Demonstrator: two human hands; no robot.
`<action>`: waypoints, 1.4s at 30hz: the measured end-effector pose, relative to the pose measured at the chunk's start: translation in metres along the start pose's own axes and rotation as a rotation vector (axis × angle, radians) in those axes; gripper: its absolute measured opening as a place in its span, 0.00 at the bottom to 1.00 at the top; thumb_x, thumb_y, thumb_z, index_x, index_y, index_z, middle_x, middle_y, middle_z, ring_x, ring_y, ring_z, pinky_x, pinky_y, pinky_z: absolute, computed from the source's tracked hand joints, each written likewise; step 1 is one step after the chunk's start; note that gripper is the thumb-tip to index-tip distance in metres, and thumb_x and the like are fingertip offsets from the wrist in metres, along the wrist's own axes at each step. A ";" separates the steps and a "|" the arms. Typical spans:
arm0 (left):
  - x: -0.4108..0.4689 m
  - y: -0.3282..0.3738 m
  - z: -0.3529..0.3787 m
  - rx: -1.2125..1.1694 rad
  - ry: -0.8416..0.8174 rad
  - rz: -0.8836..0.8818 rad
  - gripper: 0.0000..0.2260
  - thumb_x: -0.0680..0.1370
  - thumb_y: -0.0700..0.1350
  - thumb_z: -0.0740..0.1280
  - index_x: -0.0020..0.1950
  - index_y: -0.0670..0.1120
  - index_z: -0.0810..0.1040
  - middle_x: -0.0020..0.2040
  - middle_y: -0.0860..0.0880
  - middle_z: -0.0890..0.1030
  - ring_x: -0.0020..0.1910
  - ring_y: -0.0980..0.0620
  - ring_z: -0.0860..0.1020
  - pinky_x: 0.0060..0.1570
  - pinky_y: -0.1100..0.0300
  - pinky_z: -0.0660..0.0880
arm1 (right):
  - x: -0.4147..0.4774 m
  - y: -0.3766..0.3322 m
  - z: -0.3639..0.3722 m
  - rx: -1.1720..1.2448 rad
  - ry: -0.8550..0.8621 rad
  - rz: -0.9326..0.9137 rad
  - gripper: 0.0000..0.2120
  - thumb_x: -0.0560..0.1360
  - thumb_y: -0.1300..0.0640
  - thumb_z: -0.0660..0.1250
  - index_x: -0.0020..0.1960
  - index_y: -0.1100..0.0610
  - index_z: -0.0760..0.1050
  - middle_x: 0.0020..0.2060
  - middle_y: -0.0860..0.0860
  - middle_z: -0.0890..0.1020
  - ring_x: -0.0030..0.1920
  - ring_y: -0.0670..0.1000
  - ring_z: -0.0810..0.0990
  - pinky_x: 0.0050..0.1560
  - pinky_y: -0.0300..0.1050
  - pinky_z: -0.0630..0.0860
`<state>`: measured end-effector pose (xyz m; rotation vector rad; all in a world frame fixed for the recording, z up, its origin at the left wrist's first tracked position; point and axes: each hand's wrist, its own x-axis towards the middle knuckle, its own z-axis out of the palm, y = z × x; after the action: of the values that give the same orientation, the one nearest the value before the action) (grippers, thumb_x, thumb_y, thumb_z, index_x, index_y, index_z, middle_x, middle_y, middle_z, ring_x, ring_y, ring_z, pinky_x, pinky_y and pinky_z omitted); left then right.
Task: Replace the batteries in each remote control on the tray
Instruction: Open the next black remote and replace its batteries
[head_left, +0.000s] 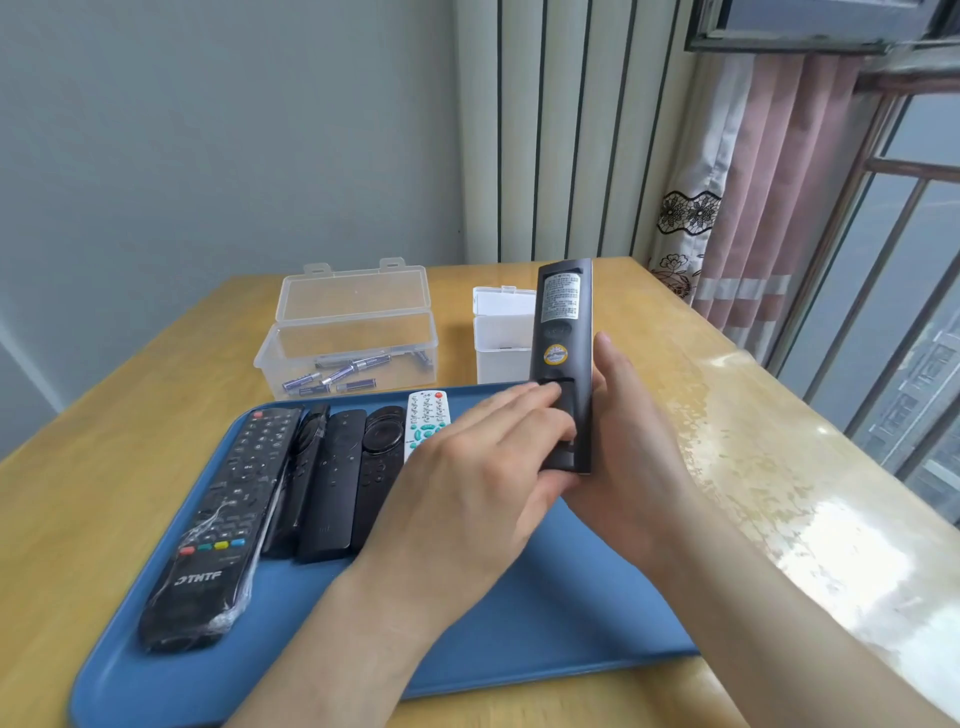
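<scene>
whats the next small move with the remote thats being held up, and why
Probably slide the battery cover off: the right hand grips the black remote with its back showing, and the left hand presses its fingers on that cover.

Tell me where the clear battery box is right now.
In the head view the clear battery box sits open on the table, left of centre, just beyond the far edge of the blue tray and left of the white container.
</scene>
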<state>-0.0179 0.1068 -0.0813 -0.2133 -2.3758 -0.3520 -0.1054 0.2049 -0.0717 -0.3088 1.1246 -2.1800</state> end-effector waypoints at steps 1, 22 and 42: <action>0.000 -0.001 0.000 0.007 -0.009 -0.012 0.12 0.69 0.45 0.73 0.51 0.45 0.79 0.61 0.48 0.81 0.60 0.51 0.78 0.58 0.59 0.72 | -0.001 0.000 0.001 0.011 0.002 -0.001 0.23 0.80 0.40 0.55 0.56 0.57 0.78 0.39 0.53 0.82 0.39 0.51 0.82 0.42 0.43 0.77; -0.001 -0.006 0.003 -0.211 0.109 -0.215 0.14 0.66 0.44 0.74 0.51 0.53 0.81 0.55 0.61 0.81 0.50 0.59 0.80 0.48 0.61 0.75 | -0.008 0.012 0.010 -0.202 0.097 -0.093 0.18 0.81 0.48 0.59 0.59 0.62 0.74 0.44 0.58 0.78 0.43 0.55 0.78 0.43 0.46 0.76; -0.008 -0.003 0.011 0.257 -0.482 -0.303 0.24 0.76 0.62 0.47 0.64 0.53 0.70 0.62 0.55 0.74 0.62 0.50 0.72 0.65 0.54 0.65 | -0.003 -0.018 -0.021 -1.980 0.155 -0.016 0.14 0.78 0.43 0.56 0.49 0.51 0.74 0.54 0.50 0.73 0.61 0.55 0.67 0.56 0.52 0.70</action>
<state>-0.0200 0.1066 -0.0950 0.2094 -2.9068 -0.1384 -0.1209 0.2274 -0.0699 -0.8760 2.9007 -0.3240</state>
